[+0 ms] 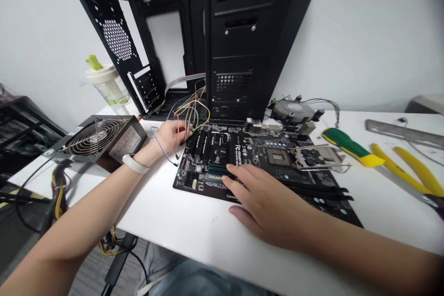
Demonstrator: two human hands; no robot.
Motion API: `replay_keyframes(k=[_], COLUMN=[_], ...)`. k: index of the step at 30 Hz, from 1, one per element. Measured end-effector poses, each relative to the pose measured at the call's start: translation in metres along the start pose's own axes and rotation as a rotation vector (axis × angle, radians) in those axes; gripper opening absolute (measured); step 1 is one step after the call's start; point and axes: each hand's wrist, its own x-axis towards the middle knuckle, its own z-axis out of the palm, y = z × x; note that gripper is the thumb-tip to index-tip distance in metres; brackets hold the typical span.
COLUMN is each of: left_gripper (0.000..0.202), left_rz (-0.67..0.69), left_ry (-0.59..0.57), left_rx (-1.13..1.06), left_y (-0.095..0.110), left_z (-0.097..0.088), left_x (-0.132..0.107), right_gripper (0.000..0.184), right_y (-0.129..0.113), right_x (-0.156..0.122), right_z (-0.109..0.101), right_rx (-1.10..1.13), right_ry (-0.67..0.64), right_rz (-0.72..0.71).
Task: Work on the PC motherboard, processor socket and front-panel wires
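Note:
My left hand (167,137) pinches thin coloured wires (190,110) with small connectors, just above the upper left corner of a black Gigabyte motherboard (243,148). The wires run back to the foot of an upright black computer case (239,41). My right hand (267,201) rests flat on the board's near edge, its fingertips beside a blue-topped heatsink (218,169), holding nothing. An open CPU socket (280,157) with its metal retention frame raised sits to the right of those fingers.
A power supply with a fan (99,138) lies left, its cables hanging off the white table (180,226). Right of the board lie a CPU cooler (294,112), a green-and-yellow screwdriver (348,147), yellow-handled pliers (404,171) and a metal I/O shield (402,132).

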Motion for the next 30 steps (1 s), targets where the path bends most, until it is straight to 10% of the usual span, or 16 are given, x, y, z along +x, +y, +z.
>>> replay_keyframes(k=[30], left_gripper=[0.016], left_rz=[-0.007], left_ry=[-0.053], left_rx=[0.667], left_y=[0.029], left_z=[-0.003], left_x=[0.007], right_gripper=[0.035], right_y=[-0.003], right_x=[0.003], right_z=[-0.005], right_rx=[0.039], right_ry=[-0.077], right_rz=[0.020])
